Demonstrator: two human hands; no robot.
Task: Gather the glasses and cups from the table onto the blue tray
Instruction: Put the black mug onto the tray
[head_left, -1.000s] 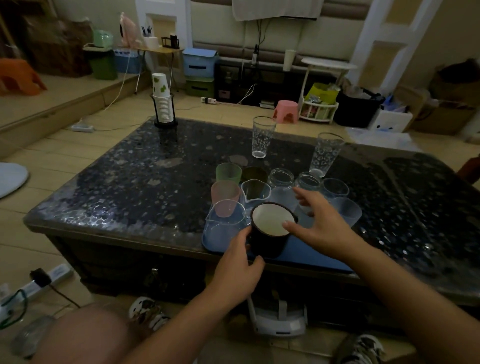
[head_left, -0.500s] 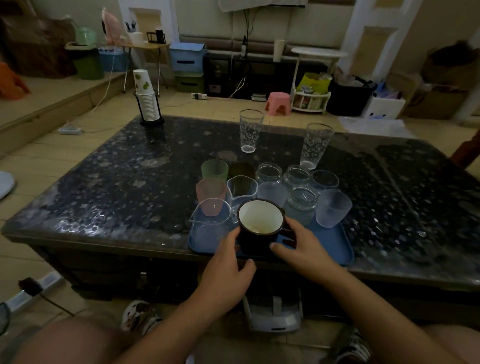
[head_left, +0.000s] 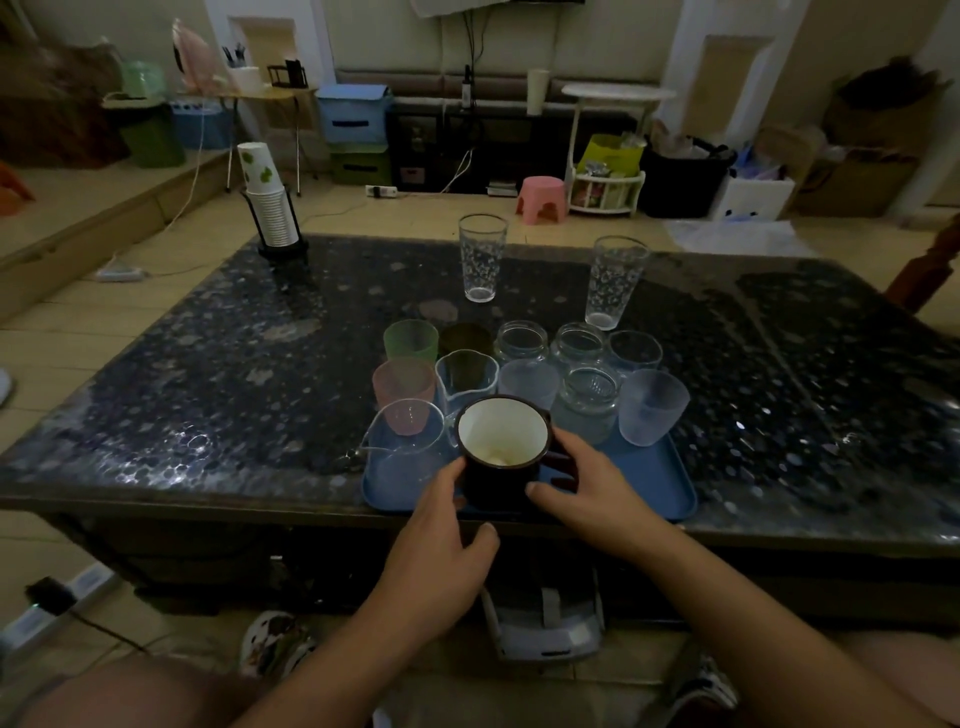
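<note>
Dark mug (head_left: 503, 451) with white interior, upright on near edge of blue tray (head_left: 655, 480), mouth up. Left hand (head_left: 435, 540) against near-left wall of mug: thumb curled free at near side, other fingers mostly hidden behind mug wall, so cannot tell whether gripping or only touching. Right hand (head_left: 582, 486) on right side, thumb and forefinger curved round the mug at its handle; appears to be a light hold.

Rest of tray crowded: clear pitcher (head_left: 406, 441) just left of mug, pink cup (head_left: 404, 388) and green cup (head_left: 411, 340) behind it, heart-shaped glass (head_left: 466, 376), several clear jars, frosted cup (head_left: 652, 406) at right. Bare blue patch only at near right corner.

Still off tray, on dark speckled table (head_left: 208, 364): two tall patterned glasses, both upright, long axis vertical. Left tall glass (head_left: 482, 257) directly far of mug; right tall glass (head_left: 615, 280) far and right, just beyond far row of jars.

Judgement: both lie far of the fingers, across the loaded tray. Right hand nearer to right tall glass; reach to pass over the jars, not through. Side grasp low on wall preferable, tall shape likely to tip. Paper cup stack (head_left: 267, 202) in holder at far left, well apart.
</note>
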